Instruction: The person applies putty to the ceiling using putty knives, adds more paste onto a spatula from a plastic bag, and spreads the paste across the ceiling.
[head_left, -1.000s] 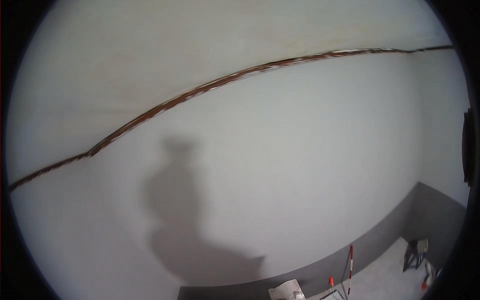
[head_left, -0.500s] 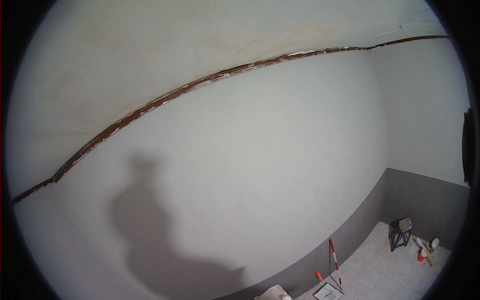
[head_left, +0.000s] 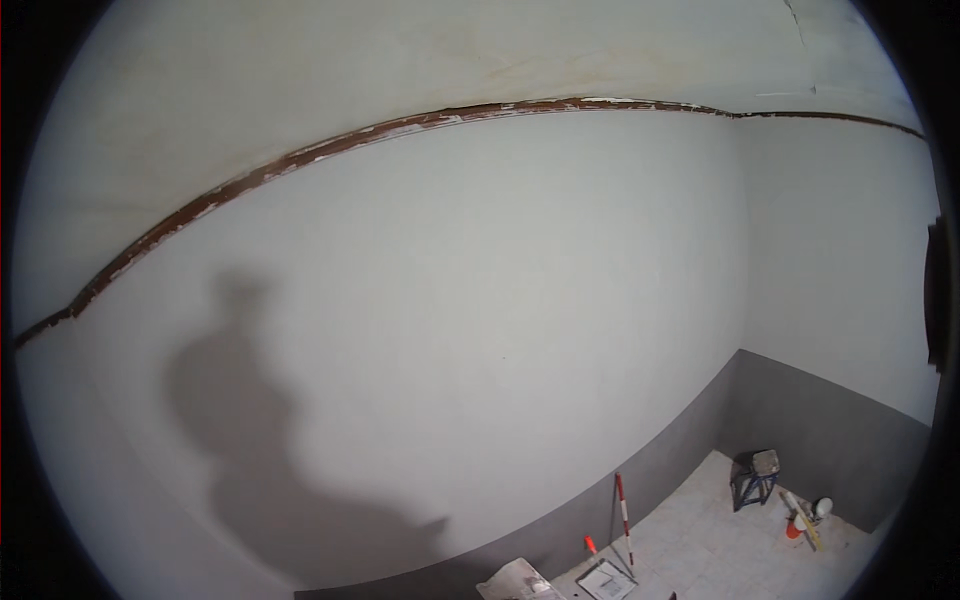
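Neither of my hands shows in the head view. A white wall [head_left: 500, 300] with a grey lower band [head_left: 660, 445] fills most of the picture, and a shadow of a person [head_left: 240, 400] falls on its left part. At the foot of the wall, a red-and-white striped pole [head_left: 624, 512] leans against the grey band. Beside it on the floor lies a shallow rectangular tray [head_left: 606, 582], dark-rimmed and pale inside. Something with an orange handle [head_left: 590, 545] stands just behind the tray. A pale, crumpled-looking bag or sheet [head_left: 518, 580] is partly cut off at the lower edge.
In the far right corner stands a dark-legged stool [head_left: 756, 480] with a stained top. Near it are an orange container [head_left: 793, 528], a white round container [head_left: 822, 507] and a yellowish stick [head_left: 806, 525]. Brown, peeling trim [head_left: 430, 120] runs under the ceiling.
My view has turned to the right and tilted, so the shadow, pole, tray and stool sit further left in the picture. The objects on the floor have not visibly moved.
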